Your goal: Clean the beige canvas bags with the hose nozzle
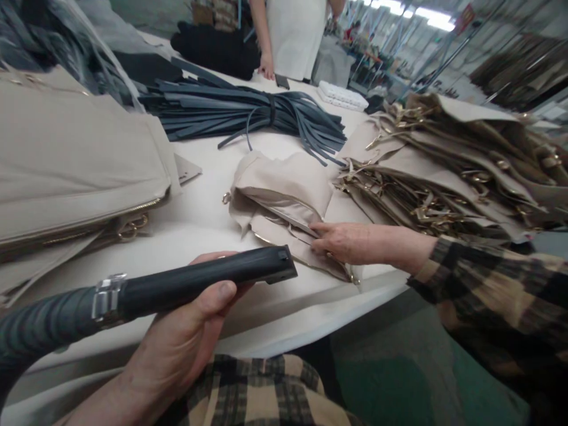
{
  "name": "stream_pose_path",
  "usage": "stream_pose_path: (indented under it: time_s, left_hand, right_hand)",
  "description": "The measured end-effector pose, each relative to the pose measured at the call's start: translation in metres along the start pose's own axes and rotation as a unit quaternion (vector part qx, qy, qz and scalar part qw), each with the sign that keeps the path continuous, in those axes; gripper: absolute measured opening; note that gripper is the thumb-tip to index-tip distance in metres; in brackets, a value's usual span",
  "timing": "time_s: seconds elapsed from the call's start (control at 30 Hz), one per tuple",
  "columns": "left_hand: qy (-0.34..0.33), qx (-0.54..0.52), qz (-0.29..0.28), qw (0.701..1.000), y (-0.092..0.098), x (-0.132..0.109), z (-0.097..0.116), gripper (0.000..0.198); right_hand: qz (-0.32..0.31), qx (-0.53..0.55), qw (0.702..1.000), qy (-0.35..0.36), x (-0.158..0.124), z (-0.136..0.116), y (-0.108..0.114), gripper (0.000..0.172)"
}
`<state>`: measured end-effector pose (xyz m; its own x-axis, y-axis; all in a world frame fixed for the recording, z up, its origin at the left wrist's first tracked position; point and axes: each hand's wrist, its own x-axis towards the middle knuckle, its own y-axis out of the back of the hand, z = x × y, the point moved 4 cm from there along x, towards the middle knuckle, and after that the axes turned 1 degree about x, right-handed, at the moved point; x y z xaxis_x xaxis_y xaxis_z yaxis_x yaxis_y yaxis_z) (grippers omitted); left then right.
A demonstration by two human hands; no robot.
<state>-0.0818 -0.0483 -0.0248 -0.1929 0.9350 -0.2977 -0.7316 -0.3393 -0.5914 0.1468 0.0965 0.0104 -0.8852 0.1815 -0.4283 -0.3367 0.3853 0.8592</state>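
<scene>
My left hand (190, 331) is wrapped round a black vacuum hose nozzle (199, 278), its thumb lying along the near side. A metal clamp (109, 300) joins the nozzle to a ribbed hose (48, 319) that runs off to the left. The nozzle's tip points at a beige bag (284, 177) lying on the table with its gold zipper open. At the bag's right side my right hand (344, 241) pinches the edge of the opening, fingertips partly inside. A small gold ring (226, 197) shows at the bag's left corner.
Stacked beige bag pieces with gold hardware (444, 160) rise on the right. More beige bags (75, 160) lie on the left. Behind is a tied bundle of dark blue straps (248, 112). Across the white table (199, 207) stands another person (295, 35), one hand on it.
</scene>
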Motion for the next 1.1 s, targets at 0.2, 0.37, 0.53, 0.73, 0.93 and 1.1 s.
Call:
stream_pose_path:
  time_s: [0.2, 0.37, 0.53, 0.73, 0.93, 1.1]
  left_hand:
    - [0.032, 0.023, -0.014, 0.999, -0.009, 0.003, -0.015, 0.036]
    - [0.041, 0.034, -0.007, 0.999, -0.006, 0.002, -0.019, 0.039]
    - [0.034, 0.023, 0.006, 0.999, -0.004, 0.000, -0.015, 0.041]
    - [0.020, -0.007, -0.009, 1.000, -0.010, 0.004, -0.009, 0.037]
    - [0.001, -0.047, -0.010, 0.999, -0.031, 0.032, -0.014, 0.033]
    - [-0.024, -0.031, -0.042, 0.998, -0.058, 0.057, -0.031, 0.034]
  right_hand:
    - [0.047, -0.081, 0.994, -0.065, -0.014, -0.002, -0.011, 0.022]
    - [0.008, -0.153, 0.978, -0.141, -0.005, -0.013, -0.015, 0.045]
    - [0.021, -0.173, 0.971, -0.164, -0.011, -0.013, -0.018, 0.053]
    - [0.062, -0.157, 0.966, -0.194, -0.015, -0.018, -0.029, 0.036]
    - [0.174, -0.077, 0.963, -0.191, -0.010, -0.022, -0.042, 0.035]
    - [0.258, -0.067, 0.941, -0.206, -0.016, -0.022, -0.049, 0.035]
